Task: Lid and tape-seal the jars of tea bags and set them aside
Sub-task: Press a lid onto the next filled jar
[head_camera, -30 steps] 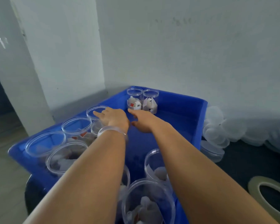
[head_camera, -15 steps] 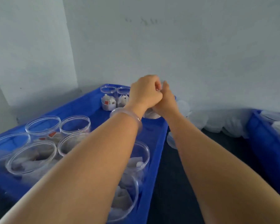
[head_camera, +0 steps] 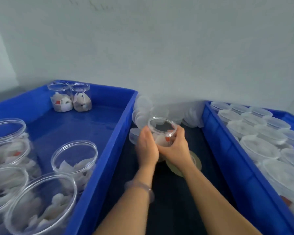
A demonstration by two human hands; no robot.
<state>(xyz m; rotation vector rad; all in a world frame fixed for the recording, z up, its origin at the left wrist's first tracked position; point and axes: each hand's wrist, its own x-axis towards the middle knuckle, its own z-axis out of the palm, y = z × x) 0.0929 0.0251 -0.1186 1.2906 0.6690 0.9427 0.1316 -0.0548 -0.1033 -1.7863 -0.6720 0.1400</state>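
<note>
Over the dark desk point(head_camera: 176, 209), our left hand point(head_camera: 147, 150) and right hand point(head_camera: 176, 150) curl round one unlidded jar point(head_camera: 162, 126). Lidded jars point(head_camera: 255, 131) fill the right crate point(head_camera: 227, 158); open jars point(head_camera: 74, 156) wait in the left crate point(head_camera: 109, 150).

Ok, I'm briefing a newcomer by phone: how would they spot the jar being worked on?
Look at the dark strip between the left bin and the right bin. There one clear, lidless jar of tea bags is by the tape roll. It is the only jar being held.
</note>
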